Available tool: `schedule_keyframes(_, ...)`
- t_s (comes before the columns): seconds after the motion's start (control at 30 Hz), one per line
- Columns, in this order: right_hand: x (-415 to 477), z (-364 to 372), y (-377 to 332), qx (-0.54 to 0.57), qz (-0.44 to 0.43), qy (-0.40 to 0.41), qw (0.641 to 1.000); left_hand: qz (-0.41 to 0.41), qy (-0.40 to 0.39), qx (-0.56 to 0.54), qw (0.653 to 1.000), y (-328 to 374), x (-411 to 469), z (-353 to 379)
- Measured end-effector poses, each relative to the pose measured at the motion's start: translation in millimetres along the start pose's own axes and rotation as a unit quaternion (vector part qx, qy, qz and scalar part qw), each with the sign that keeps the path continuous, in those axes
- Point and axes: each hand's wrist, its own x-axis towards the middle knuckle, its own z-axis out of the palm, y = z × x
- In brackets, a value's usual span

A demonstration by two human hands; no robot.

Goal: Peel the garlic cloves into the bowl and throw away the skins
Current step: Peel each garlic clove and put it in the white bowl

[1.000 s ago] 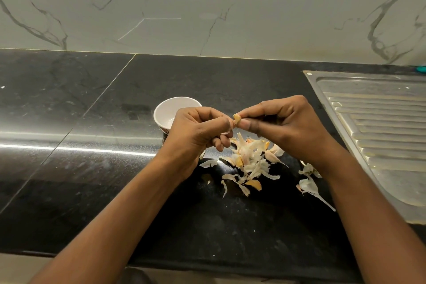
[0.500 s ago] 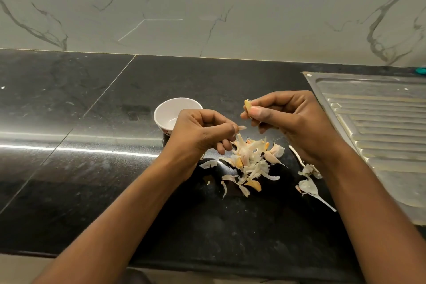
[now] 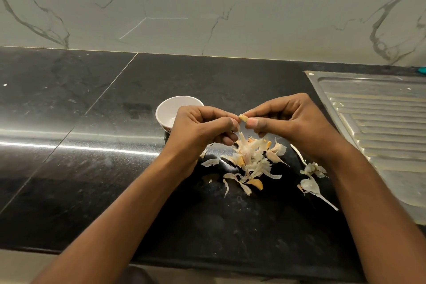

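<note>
My two hands met in the air, my left hand (image 3: 202,129) and right hand (image 3: 292,122) fingertip to fingertip over the glossy black stone countertop (image 3: 92,180). Just behind my left knuckles stood the small white round bowl (image 3: 164,108), its near side hidden by that hand; I could not tell whether anything lay in it. Below and between my wrists lay a loose heap of papery white garlic skins (image 3: 249,157), with a few orange-yellow pieces mixed in. A smaller scatter of skins (image 3: 311,177) lay under my right wrist. Beyond my right hand ran the ribbed steel sink drainboard (image 3: 380,122), and the grey-veined white marble wall (image 3: 207,7) rose behind everything.

My right hand's fingers were curled, thumb and forefinger pinching the small yellowish garlic clove (image 3: 243,118) at its right end. My left hand was curled too, its thumb and forefinger tips nipping the clove's left end, where a pale strip of skin hung down. The clove was held above the heap, to the right of the bowl.
</note>
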Motion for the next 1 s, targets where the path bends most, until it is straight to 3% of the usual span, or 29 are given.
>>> schedule_keyframes(0.6, -0.9, 4.4, -2.7, 0.002, -0.010, -0.033, 0.999, -0.023, 0.003, -0.022, 0.999, -3.1, 1.4, 0.8)
schedule_keyframes(0.77, -0.3, 6.9, -2.8, 0.036, -0.013, -0.018, 0.999, -0.034, 0.000, -0.057, 0.998, -1.9, 3.5, 2.9)
schedule_keyframes(1.0, 0.1, 7.6, -5.8, 0.121, -0.012, 0.038, 0.992, -0.036, -0.008, -0.017, 0.999, -3.4, 0.9, 3.1)
